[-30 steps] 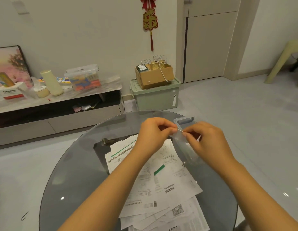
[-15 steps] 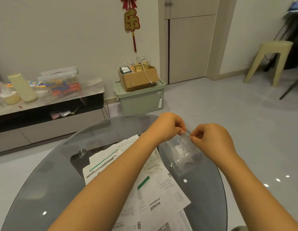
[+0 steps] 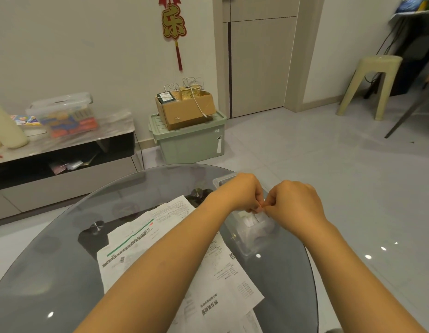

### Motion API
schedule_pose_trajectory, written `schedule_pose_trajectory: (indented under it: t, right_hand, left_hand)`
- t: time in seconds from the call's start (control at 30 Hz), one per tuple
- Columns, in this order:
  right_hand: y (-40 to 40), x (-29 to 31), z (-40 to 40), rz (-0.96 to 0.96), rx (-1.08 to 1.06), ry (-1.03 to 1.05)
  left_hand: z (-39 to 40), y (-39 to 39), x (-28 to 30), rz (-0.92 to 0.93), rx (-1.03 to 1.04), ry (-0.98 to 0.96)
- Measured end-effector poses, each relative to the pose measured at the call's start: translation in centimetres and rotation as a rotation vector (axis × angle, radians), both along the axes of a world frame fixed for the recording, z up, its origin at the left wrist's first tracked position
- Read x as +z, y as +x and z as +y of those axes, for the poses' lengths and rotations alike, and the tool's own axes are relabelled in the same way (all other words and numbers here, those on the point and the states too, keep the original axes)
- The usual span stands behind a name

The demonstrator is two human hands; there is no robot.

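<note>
While both forearms stretch out over the printed papers [image 3: 208, 272] spread across the round glass table [image 3: 52, 272], the two hands meet just beyond the sheets, near the table's right edge. The left hand [image 3: 242, 192] is curled into a loose fist, knuckles up, with its thumb and forefinger pressed together at the tips. The right hand [image 3: 297, 207] mirrors it, its fingers tucked in and its thumb and forefinger pinched tight. The two pinches touch each other, tip to tip.

Between them they hold the top edge of a small clear bag [image 3: 260, 218], which hangs just below the right hand's fingertips with white patches showing through it. How much of the edge each hand has is hidden by the fingers. The other fingers of both hands are folded towards the palms and touch nothing that can be made out.

Directly under the hands a clear plastic box [image 3: 247, 243] sits on the glass beside the papers, and the bag hangs over its open top. Whether the bag touches the box cannot be told.

Farther off on the grey floor a green storage bin [image 3: 191, 143] carries a cardboard box [image 3: 184, 109]. A low cabinet [image 3: 64, 150] stands to the left, a pale stool [image 3: 371, 85] to the right, and a red and gold ornament [image 3: 173, 22] hangs on the wall.
</note>
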State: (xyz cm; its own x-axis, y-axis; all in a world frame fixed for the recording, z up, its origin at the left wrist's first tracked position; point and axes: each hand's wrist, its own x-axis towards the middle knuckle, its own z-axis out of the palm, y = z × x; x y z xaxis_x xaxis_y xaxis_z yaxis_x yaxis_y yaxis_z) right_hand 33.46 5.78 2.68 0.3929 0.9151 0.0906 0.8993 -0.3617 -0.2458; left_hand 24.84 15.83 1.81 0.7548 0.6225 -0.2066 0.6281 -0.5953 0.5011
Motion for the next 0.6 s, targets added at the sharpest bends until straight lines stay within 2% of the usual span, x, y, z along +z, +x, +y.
schedule_pose_trajectory:
  t: [0.17, 0.33, 0.6]
  right_hand:
    - [0.1, -0.2, 0.1, 0.016, 0.004, -0.002]
    - [0.2, -0.2, -0.3, 0.119, 0.006, 0.033]
    - [-0.5, -0.5, -1.0, 0.238, 0.039, 0.224]
  left_hand:
    - [0.0, 0.2, 0.1, 0.021, -0.011, 0.010]
    - [-0.1, -0.4, 0.0, 0.021, 0.000, 0.069]
    - [-0.8, -1.8, 1.2, 0.033, 0.001, 0.246]
